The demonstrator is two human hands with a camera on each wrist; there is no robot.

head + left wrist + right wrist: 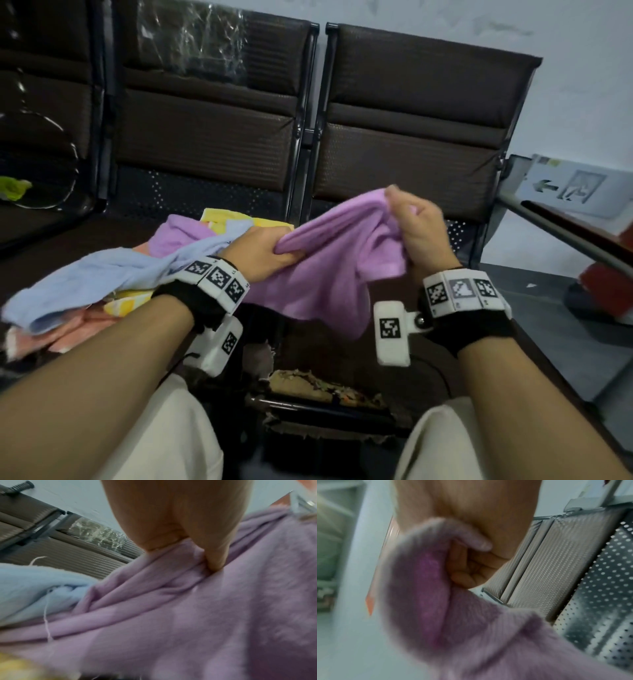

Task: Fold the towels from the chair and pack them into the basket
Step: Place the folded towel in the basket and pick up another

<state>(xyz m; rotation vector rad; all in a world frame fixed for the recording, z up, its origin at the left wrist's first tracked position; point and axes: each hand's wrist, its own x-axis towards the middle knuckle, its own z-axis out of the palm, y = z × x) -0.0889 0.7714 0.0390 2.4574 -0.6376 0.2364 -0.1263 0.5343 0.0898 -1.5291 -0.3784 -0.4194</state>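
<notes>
A purple towel (325, 267) hangs bunched in the air between my hands, above the chair seat. My left hand (263, 253) grips its left part in a fist; the left wrist view shows my thumb pressing into the purple towel (188, 608). My right hand (414, 226) is raised higher and pinches the towel's upper right edge, fingers curled over the purple towel (436, 601) in the right wrist view. A pile of towels lies on the seat at left: a light blue towel (102, 274) on top, another purple one (178, 233), yellow (236, 219) and pink (68, 329) ones beneath. No basket is in view.
A row of dark brown chairs (411, 113) stands against a pale wall. A torn seat edge (318, 383) shows between my knees. A wooden rail and a sign (568, 192) sit at right, a green cloth (13, 188) at far left.
</notes>
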